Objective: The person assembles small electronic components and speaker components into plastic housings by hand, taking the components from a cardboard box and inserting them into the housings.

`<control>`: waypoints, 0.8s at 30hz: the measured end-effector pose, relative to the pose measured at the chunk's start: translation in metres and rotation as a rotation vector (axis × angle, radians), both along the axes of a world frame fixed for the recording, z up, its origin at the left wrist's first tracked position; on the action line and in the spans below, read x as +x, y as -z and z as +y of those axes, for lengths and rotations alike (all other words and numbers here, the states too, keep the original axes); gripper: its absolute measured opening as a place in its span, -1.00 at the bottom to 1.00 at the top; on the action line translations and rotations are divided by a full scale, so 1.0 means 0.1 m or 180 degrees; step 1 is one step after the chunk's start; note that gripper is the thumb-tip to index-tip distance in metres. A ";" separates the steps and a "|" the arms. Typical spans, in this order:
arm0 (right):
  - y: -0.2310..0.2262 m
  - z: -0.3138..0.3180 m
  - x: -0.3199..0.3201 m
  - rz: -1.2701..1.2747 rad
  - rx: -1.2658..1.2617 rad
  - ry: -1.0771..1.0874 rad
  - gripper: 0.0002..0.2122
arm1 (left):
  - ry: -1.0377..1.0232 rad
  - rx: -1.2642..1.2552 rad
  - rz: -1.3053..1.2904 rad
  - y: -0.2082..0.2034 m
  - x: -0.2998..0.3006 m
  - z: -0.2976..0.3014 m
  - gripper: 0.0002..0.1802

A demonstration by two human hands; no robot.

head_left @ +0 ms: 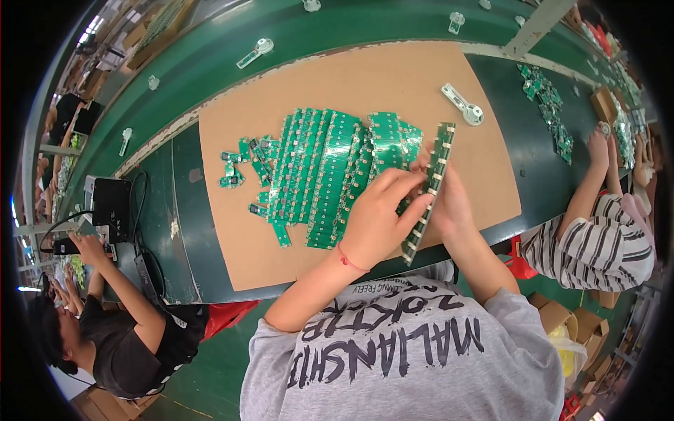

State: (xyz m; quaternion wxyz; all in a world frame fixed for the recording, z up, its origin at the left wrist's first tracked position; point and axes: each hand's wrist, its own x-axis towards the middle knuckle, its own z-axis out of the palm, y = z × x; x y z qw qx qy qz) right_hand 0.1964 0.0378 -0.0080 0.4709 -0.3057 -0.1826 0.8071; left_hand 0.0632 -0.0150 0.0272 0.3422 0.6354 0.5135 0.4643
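Between my two hands stands a green circuit board strip (439, 168), tilted on edge so that its row of pale metal contacts shows. My left hand (379, 214) grips it from the left, thumb and fingers at its face. My right hand (453, 203) holds it from the other side, with some fingers hidden behind it. Just left of the strip, rows of green circuit board panels (333, 168) lie side by side, partly overlapping, on a brown cardboard sheet (239, 259). Small separate circuit boards (260, 161) are scattered at the left of those rows.
A white handle-shaped part with a round end (463, 105) lies on the cardboard's right. Behind runs a green conveyor belt (365, 28) with a similar part (256, 52). More boards (547, 112) lie right. A black box (109, 203) with cables stands left. Co-workers sit on both sides.
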 end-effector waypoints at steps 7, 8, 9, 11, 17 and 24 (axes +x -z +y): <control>0.04 -0.02 -0.01 -0.0212 0.0089 0.0078 -0.68 | 0.0115 -0.0292 -0.0234 0.00 0.01 0.03 -0.65; 0.03 -0.01 0.00 -0.0260 0.0212 0.0034 -0.68 | 0.0118 -0.0291 -0.0237 0.00 0.01 0.04 -0.65; -0.03 -0.01 -0.01 -0.0325 0.0094 0.0013 -0.70 | -0.0047 -0.0216 -0.0065 0.01 0.01 0.05 -0.64; -0.08 -0.01 -0.01 -0.0313 0.0133 0.0028 -0.70 | -0.0233 -0.0161 -0.0001 -0.02 0.00 0.08 -0.64; -0.02 0.01 0.07 -0.0512 0.0400 0.0236 -0.73 | -0.0511 0.0095 0.0237 -0.05 0.02 0.18 -0.63; -0.10 -0.02 0.19 -0.1304 0.0412 0.0157 -0.80 | -0.0503 0.0411 0.0890 -0.03 0.12 0.19 -0.58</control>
